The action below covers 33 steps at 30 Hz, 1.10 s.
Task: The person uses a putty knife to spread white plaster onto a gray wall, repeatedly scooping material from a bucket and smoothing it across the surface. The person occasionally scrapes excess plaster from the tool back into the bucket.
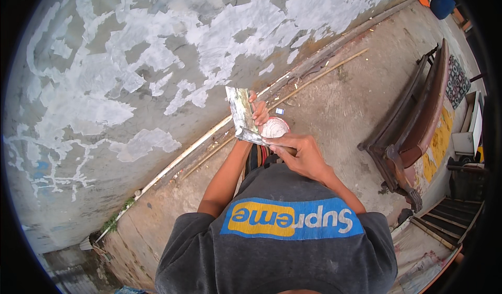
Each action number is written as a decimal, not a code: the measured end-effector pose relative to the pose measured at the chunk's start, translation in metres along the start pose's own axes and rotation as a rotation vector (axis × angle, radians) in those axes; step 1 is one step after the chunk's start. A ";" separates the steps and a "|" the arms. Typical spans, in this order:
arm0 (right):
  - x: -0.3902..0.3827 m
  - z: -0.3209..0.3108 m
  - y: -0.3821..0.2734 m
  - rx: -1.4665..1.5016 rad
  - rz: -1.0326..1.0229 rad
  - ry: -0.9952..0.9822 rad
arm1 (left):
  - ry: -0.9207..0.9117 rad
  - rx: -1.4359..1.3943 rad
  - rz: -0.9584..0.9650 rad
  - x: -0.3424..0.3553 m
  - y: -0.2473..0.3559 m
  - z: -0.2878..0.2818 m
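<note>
My left hand [259, 112] grips a flat rectangular plate [240, 106], smeared with white and greyish paste, from behind; its fingers curl round the right edge and the palm is hidden. A putty knife [250, 136] with a wide metal blade is in my right hand [303, 155], fingers closed round its handle. The blade lies against the plate's lower edge. Just beyond my hands stands a red-rimmed bucket [275, 128] of white putty, partly hidden by them. To the left rises a grey wall [141, 121] with irregular patches of white putty.
A long pole [319, 78] and a pipe [172, 176] lie along the wall's foot. On the right a brown wooden bench [405, 121] stands on the concrete floor [340, 116], near a patterned cushion [458, 82]. A blue barrel [442, 3] is at the far right.
</note>
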State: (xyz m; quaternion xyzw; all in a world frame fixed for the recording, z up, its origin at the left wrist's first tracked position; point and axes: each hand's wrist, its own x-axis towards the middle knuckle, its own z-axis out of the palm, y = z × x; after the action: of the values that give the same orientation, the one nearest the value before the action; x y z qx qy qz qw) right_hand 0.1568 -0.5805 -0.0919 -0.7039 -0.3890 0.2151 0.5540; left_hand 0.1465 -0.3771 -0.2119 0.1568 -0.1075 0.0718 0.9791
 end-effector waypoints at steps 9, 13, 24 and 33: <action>0.009 0.009 0.001 0.019 -0.029 0.068 | 0.087 0.064 -0.039 0.004 0.012 0.006; 0.006 0.006 -0.001 0.048 0.042 0.040 | 0.095 0.037 -0.030 0.003 0.006 0.008; 0.002 0.010 -0.007 0.006 0.049 0.050 | 0.081 0.152 -0.069 0.000 0.005 0.010; 0.000 0.011 -0.008 0.029 -0.007 0.096 | 0.091 0.130 -0.056 0.000 0.004 0.021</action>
State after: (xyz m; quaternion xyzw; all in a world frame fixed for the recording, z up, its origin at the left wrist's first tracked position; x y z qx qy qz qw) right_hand 0.1465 -0.5736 -0.0878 -0.7040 -0.3615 0.1848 0.5827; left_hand 0.1418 -0.3804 -0.1914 0.2196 -0.0537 0.0584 0.9724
